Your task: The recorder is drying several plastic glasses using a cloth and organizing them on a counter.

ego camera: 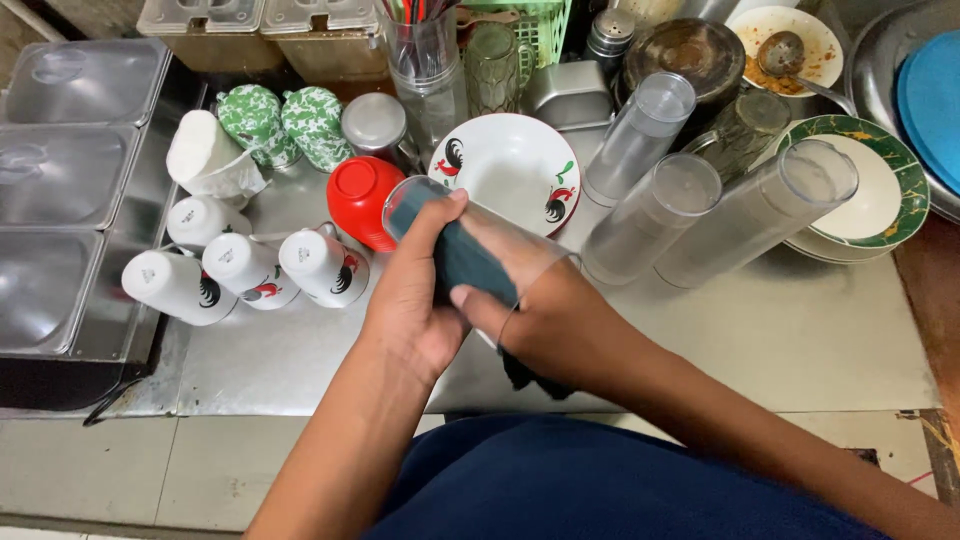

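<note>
Both forearms reach forward and converge, left hand (415, 300) curled in a grip, right hand (545, 320) clenched beside it.

I see a stainless steel counter (780, 340) carrying everything. On its left lie three white mugs (250, 270) on their sides, rooster-printed, with a red cup (358, 200) just beside them. Behind that rests a white rooster bowl (510, 165). To the right, three clear plastic tumblers (700, 215) lie tilted, near a green-rimmed plate (900, 215). Lidded steel containers (60, 170) sit at the far left.
</note>
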